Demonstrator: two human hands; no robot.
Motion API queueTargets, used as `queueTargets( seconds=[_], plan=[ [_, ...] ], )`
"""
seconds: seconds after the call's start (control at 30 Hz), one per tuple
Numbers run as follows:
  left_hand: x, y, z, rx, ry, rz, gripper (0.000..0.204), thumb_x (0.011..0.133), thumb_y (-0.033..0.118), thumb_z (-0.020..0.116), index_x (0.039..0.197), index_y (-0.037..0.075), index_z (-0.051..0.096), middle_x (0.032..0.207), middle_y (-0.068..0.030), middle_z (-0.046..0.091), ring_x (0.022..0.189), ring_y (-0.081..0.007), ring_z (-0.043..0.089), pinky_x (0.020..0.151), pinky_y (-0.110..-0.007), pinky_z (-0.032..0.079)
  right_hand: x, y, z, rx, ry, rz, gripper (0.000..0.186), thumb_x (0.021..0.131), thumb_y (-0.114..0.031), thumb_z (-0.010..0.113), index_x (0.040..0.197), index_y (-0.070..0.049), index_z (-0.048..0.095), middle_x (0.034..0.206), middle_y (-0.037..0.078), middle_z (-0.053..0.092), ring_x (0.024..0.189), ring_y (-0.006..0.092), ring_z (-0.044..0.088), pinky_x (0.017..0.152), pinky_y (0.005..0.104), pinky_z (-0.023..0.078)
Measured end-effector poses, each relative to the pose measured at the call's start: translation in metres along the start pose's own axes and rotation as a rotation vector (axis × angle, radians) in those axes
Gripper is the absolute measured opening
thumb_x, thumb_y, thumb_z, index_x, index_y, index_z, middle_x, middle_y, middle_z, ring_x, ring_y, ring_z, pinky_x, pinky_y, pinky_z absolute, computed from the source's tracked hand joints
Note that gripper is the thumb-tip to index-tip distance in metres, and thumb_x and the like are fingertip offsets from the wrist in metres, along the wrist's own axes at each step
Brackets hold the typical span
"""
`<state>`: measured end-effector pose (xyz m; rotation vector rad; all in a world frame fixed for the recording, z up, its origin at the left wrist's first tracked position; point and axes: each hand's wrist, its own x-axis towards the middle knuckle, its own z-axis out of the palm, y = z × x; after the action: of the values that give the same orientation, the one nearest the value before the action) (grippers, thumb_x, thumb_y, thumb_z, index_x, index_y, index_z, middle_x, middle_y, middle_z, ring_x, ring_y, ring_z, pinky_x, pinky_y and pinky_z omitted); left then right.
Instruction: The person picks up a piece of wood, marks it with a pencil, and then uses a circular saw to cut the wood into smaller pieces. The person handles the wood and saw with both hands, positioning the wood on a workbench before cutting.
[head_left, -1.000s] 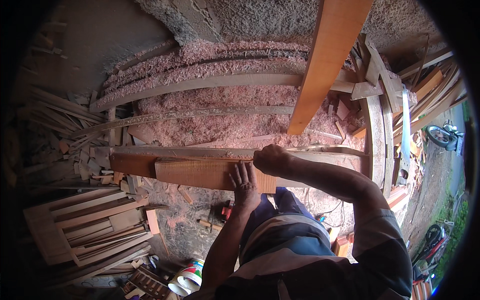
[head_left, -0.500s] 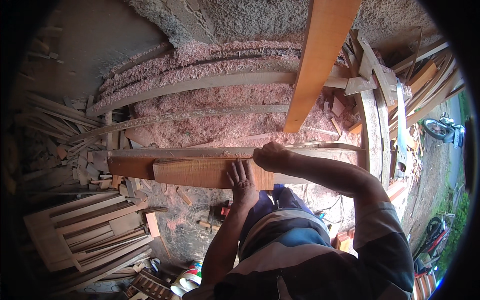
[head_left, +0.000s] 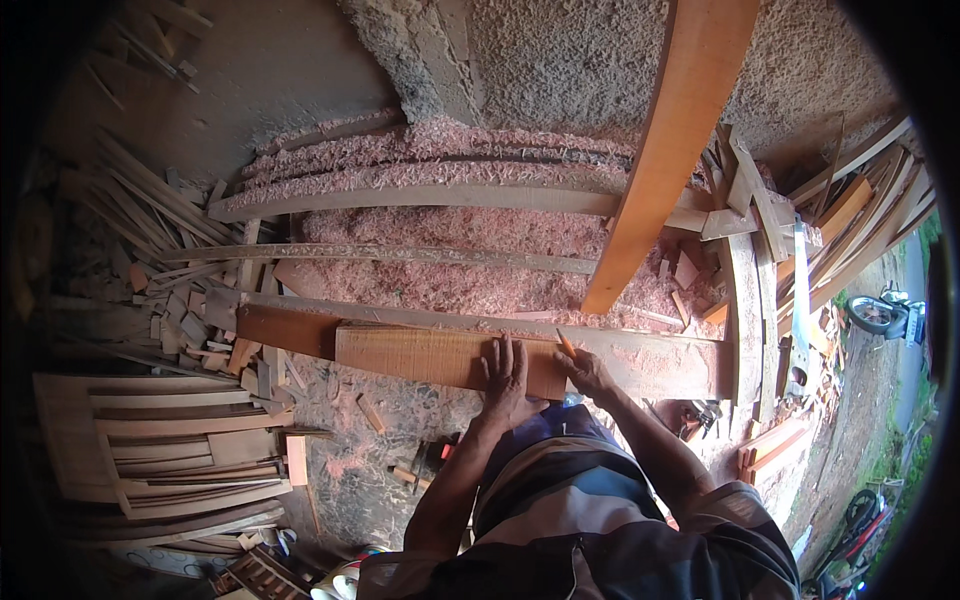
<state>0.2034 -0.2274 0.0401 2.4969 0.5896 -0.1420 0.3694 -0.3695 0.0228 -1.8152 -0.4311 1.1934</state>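
Note:
A short wooden board (head_left: 410, 356) with a sawn, ridged face lies on a longer reddish-brown plank (head_left: 290, 331) along the bench beam. My left hand (head_left: 506, 380) rests flat on the short board, fingers stretched out and somewhat apart. Just right of it, my right hand (head_left: 592, 374) is closed on an orange pencil (head_left: 566, 342), whose tip points up and away. That hand is at the right end of the board. Its fingertips are partly hidden.
Pink wood shavings (head_left: 450, 275) fill the space between the far beams. A long orange plank (head_left: 668, 150) slants across them. A handsaw (head_left: 800, 310) stands at the right. Stacked wooden frames (head_left: 180, 420) and offcuts lie left; motorcycles are outside at right.
My right hand has come from the board's far edge back to its right end, and the pencil now shows. My left hand stays on the board. The view has shifted.

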Motion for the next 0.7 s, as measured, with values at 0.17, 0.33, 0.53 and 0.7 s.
queueTargets(
  seconds=[0.17,0.33,0.53,0.7],
  plan=[
    [-0.045,-0.021,-0.003,-0.123,0.431,-0.139,0.109,0.086,0.047,0.076,0.160,-0.001,0.012,0.163,-0.0320,0.013,0.151,-0.0503,0.012,0.121,-0.060,0.018,-0.040,0.007,0.018,-0.028,0.015,-0.031,0.043,0.096,-0.040,0.071,0.104,0.000,0.059,0.083,0.001,0.060,0.078,0.0100,0.055,0.066,0.0324,0.048],
    [-0.084,-0.069,-0.016,-1.004,1.016,-1.079,0.109,0.088,0.053,0.074,0.162,0.007,0.008,0.164,-0.0266,0.017,0.149,-0.0402,0.025,0.117,-0.055,0.031,-0.092,-0.015,0.039,0.317,-0.110,-0.250,0.042,0.092,-0.033,0.077,0.109,-0.002,0.056,0.094,0.003,0.064,0.088,0.0139,0.058,0.075,0.0338,0.050],
    [-0.073,-0.112,-0.016,-2.051,0.780,-0.625,0.069,0.097,0.052,0.062,0.149,0.011,0.043,0.148,-0.0089,0.051,0.135,-0.0287,0.047,0.113,-0.049,0.039,-0.098,-0.013,0.031,0.201,-0.109,-0.126,0.042,0.093,-0.022,0.076,0.123,-0.002,0.054,0.106,0.008,0.068,0.098,0.0146,0.063,0.085,0.0341,0.053],
    [-0.075,-0.076,-0.014,-1.905,0.710,-0.525,0.068,0.097,0.051,0.062,0.146,0.007,0.045,0.146,-0.0120,0.052,0.130,-0.0283,0.053,0.109,-0.048,0.046,-0.107,0.000,-0.003,0.629,-0.094,-0.063,0.054,0.093,-0.019,0.077,0.137,-0.002,0.050,0.120,0.006,0.066,0.112,0.0146,0.061,0.097,0.0315,0.050]
  ],
)
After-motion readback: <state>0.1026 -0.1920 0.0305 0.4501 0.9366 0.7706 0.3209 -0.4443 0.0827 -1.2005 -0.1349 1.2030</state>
